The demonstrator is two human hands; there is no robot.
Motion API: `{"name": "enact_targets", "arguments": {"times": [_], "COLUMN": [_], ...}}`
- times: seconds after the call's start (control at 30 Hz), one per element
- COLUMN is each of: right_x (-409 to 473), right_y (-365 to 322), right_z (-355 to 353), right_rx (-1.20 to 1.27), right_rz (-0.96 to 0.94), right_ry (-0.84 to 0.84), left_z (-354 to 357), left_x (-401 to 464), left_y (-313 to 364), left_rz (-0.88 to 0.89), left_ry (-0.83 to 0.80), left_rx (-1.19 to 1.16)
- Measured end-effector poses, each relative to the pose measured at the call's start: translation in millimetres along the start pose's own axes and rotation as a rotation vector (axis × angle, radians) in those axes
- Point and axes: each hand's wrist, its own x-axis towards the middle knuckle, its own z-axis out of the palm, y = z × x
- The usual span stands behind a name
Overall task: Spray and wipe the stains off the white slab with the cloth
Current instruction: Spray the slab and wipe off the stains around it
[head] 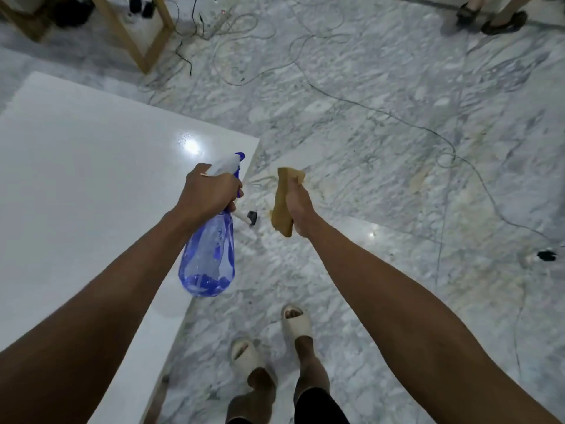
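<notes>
The white slab (91,166) fills the left of the view, glossy, with a bright light reflection near its far right corner. My left hand (208,191) grips the neck of a blue see-through spray bottle (211,255) with a white and blue nozzle, held over the slab's right edge. My right hand (298,206) holds a folded tan cloth (284,200) upright, off the slab and above the floor. No stains show clearly on the slab from here.
Grey marbled floor (397,148) lies to the right, crossed by loose cables (428,130). A wooden frame (134,35) stands at the back left. Another person's feet (492,16) are at the top right. My own feet in pale slippers (293,322) stand beside the slab.
</notes>
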Motion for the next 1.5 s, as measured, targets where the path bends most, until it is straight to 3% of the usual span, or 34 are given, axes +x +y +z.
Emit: {"name": "enact_targets", "arguments": {"times": [0.17,0.33,0.4,0.5,0.77,0.97,1.23,1.5], "right_x": [49,127,142,142,128,111,63,12], "right_y": [-61,-48,-21,-11,4,25,73,113], "right_z": [43,107,121,120,118,117,133,154], "right_rx": [-0.123,-0.789,-0.976,-0.964,-0.964,-1.078,-1.030,-1.132], "right_rz": [-0.497,-0.541,-0.655,-0.753,-0.858,-0.872,-0.996,-0.880], "right_ry": [0.128,0.205,0.249,0.352,0.358,0.252,0.262,0.230], "left_z": [-14,-31,-34,-33,-29,-29,-32,-34], "left_x": [31,47,51,53,39,24,-9,-50], "left_y": [14,6,-3,-14,-32,-46,-64,-92], "left_rz": [0.021,0.056,0.062,0.066,0.090,0.103,0.117,0.154], "left_ry": [0.068,0.123,0.125,0.121,0.104,0.092,0.101,0.122], "left_rx": [-0.019,-0.012,0.009,0.038,0.103,0.135,0.161,0.180]}}
